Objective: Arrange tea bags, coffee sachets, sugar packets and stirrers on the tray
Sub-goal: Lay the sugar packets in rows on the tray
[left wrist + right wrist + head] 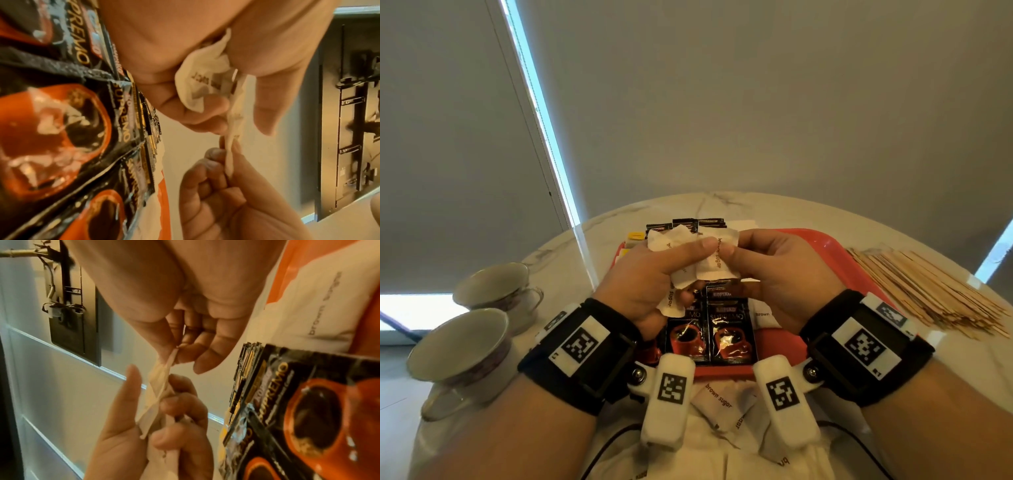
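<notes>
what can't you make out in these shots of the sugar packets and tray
- How many sugar packets the left hand grips: head view, its fingers cover the bunch.
- Yellow items at the red tray's far left: head view, small and behind the left hand.
- Packet pinched by the right hand: both wrist views show it edge-on, print unreadable.

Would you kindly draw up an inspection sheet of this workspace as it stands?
Surface: marble table bearing a red tray.
Job's things: coffee sachets on tray; brown sugar packets held above it; more packets near edge; wooden stirrers right of tray.
Clutter: two teacups.
Grippers: left hand grips packets; right hand pinches one.
Cables: black cable.
Surroundings: grey blinds.
</notes>
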The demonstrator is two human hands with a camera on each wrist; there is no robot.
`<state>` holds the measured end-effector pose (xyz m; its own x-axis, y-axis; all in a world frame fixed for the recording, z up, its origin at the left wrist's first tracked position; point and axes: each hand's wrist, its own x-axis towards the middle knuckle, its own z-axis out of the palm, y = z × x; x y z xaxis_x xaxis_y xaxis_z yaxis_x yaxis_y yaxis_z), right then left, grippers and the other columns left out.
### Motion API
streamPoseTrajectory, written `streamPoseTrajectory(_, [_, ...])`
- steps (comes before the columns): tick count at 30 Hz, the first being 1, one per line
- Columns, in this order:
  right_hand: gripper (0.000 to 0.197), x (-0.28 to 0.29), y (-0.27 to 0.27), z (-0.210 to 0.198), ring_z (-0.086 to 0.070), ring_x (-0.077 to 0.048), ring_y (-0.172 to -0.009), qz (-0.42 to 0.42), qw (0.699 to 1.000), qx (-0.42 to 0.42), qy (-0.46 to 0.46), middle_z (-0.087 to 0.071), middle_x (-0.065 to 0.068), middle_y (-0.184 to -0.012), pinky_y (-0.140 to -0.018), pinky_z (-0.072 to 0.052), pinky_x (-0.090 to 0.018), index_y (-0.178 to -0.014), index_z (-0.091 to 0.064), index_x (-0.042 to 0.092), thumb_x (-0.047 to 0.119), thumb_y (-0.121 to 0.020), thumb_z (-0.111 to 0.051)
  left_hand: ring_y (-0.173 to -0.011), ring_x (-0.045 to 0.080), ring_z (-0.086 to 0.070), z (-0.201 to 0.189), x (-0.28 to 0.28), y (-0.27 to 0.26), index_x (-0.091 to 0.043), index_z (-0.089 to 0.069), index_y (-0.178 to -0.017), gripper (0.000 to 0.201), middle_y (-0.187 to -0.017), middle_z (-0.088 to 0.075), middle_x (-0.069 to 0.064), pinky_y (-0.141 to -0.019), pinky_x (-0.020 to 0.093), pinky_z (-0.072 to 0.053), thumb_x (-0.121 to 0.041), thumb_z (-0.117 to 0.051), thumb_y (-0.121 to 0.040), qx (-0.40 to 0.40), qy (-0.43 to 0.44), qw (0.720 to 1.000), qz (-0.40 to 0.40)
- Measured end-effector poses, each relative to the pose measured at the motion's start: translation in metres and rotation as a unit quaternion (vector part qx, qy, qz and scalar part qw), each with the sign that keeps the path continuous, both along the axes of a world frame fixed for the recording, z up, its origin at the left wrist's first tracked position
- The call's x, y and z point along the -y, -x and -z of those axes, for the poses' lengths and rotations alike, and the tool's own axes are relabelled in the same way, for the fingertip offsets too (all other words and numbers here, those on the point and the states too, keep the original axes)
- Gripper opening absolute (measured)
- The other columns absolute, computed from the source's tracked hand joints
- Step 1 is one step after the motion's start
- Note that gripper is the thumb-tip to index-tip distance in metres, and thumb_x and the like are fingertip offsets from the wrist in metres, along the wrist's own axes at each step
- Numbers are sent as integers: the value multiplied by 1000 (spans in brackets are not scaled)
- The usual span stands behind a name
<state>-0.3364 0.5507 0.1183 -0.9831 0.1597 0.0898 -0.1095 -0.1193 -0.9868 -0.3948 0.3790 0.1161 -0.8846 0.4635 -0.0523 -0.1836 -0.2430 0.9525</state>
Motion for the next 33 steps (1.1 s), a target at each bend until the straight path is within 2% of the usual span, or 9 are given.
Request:
streamPoseTrajectory(3, [15, -2, 0, -2, -72, -27, -87, 42, 999, -2, 1, -77, -15, -98, -78, -60, -38, -102, -74, 3, 14, -94, -69, -61, 16, -64, 1, -2, 1, -9, -68, -117, 38, -88, -77, 11, -40, 20, -44, -18, -82, -82, -5, 21, 999, -36])
streamPoseTrajectory(7, [7, -4, 1, -8, -68, -14, -70, 149, 988, -25, 24, -76, -3, -80, -74, -61, -36, -89, -76, 10, 16, -91, -73, -60, 16, -66, 3, -5, 2, -12, -67, -112, 28, -81, -75, 9, -40, 22, -45, -8, -80, -87, 6, 8, 998, -61])
streamPoseTrajectory(10, [9, -4, -1, -12, -71, -18, -78, 110, 994, 2, 13, -77, -8, -89, -73, -62, -35, -98, -75, 8, 15, -93, -71, -59, 15, -65, -1, -6, -1, -13, -70, -103, 20, -86, -78, 10, -42, 22, -46, -18, -80, -87, 10, -10, 998, -65])
streamPoseTrajectory(13, [13, 2, -4, -15, -72, -19, -81, 57, 997, 33, -31, -77, -14, -96, -66, -62, -30, -103, -73, 6, 11, -99, -63, -70, 17, -69, -2, -6, -4, -10, -71, -113, 44, -96, -80, 11, -46, 23, -47, -30, -83, -75, -9, -2, 999, -52])
streamPoseTrajectory(16, [12, 7, -8, -16, -74, -16, -78, 43, 997, 31, -63, -77, -11, -94, -64, -60, -27, -103, -73, 6, 11, -98, -64, -86, 27, -71, 0, -6, -4, -11, -68, -117, 38, -101, -80, 14, -47, 24, -48, -17, -83, -83, -15, 10, 998, -59])
streamPoseTrajectory(19, [10, 5, -13, -13, -74, -19, -82, 43, 995, 41, -84, -77, -12, -96, -73, -63, -35, -102, -73, 6, 12, -95, -69, -82, 23, -74, 1, -6, -2, -14, -67, -112, 28, -98, -81, 11, -49, 26, -49, -12, -81, -88, -8, 2, 996, -84])
streamPoseTrajectory(22, [7, -8, -17, -11, -72, -18, -76, 93, 992, 59, -61, -78, -10, -88, -68, -60, -33, -101, -71, 4, 6, -95, -68, -70, 18, -70, 0, -6, -1, -12, -68, -102, 18, -90, -80, 9, -46, 25, -48, -13, -81, -88, 3, -5, 997, -74])
streamPoseTrajectory(27, [7, -43, -27, -1, -54, -17, -62, 177, 963, 202, 4, -61, -7, -78, -55, -46, -29, -90, -63, 6, 0, -87, -66, -56, 15, -60, 0, -4, 4, -8, -72, -99, 16, -78, -73, 9, -42, 23, -47, -18, -81, -88, 30, 0, 997, -78])
streamPoseTrajectory(33, [19, -49, -32, 8, -42, -17, -54, 175, 932, 302, -97, -54, -11, -75, -51, -35, -29, -102, -70, -3, -2, -83, -70, -59, 16, -59, 0, -5, 1, -9, -71, -90, 7, -71, -72, 7, -41, 22, -45, -10, -78, -90, 53, 0, 996, -77])
